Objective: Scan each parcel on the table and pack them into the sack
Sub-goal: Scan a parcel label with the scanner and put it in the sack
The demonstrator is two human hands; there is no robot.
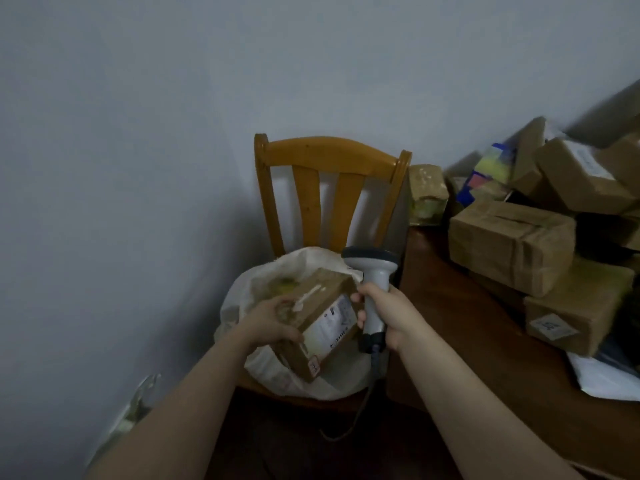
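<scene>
The table (467, 323) ran off to the right of the right hand (391, 313), its pile (512, 244) of brown boxes well beyond that grip, probably waiting to be scanned. Behind both hands stood the chair (329, 150), and on its seat sat the sack (242, 292), mouth open directly under the left hand (273, 320), likely so a box could drop straight in. That hand clasped the parcel (322, 317), fingers curled over its top and thumb on the near edge, tilting the label (337, 325) up. Just right of it, the right hand was wrapped round the scanner (375, 292) handle, the head above the fist and not aimed at the label. The sack's contents were mostly hidden, the print was blurred, and the pile's far side was cut off.
</scene>
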